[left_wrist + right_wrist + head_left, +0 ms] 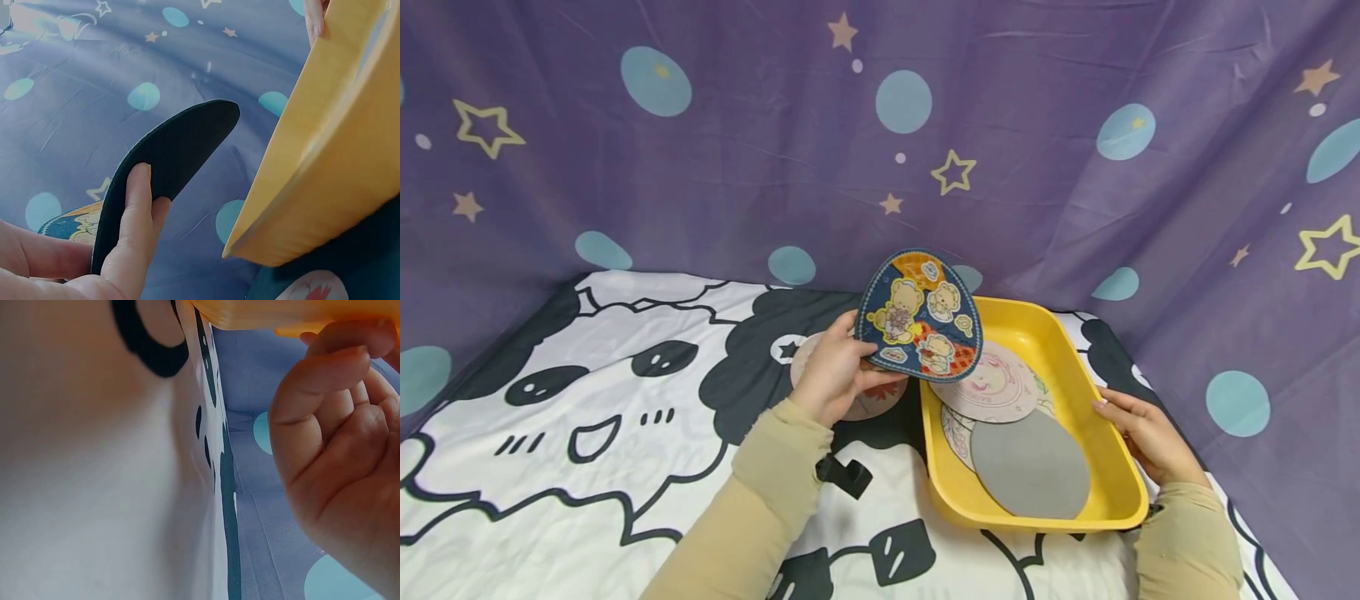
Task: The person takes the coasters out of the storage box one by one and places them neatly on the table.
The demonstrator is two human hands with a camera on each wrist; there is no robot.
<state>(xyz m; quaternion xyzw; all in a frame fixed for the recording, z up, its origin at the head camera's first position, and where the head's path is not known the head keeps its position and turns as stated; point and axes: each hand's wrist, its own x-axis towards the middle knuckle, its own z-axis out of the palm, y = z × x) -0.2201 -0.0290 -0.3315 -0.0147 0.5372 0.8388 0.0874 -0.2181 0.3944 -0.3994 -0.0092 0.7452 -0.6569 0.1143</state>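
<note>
My left hand [838, 375] pinches the lower left edge of an egg-shaped pad [951, 337], dark blue with teddy bears and orange and red patches. In the left wrist view its dark plain back [187, 140] shows, thumb and fingers on opposite faces. This pad overlaps the left rim of a yellow tray [1063, 342] in the head view. My right hand [1161, 442] grips the tray's right rim. Inside the tray lie a plain grey oval pad [1030, 467], a pale pad with pink print [988, 387] and a partly covered patterned pad [957, 437].
A round pale pad with a red print [876, 404] lies left of the tray, partly behind my left hand. The table cloth [647, 492] is black and white with cartoon faces. A purple curtain [760, 142] with stars and dots hangs behind.
</note>
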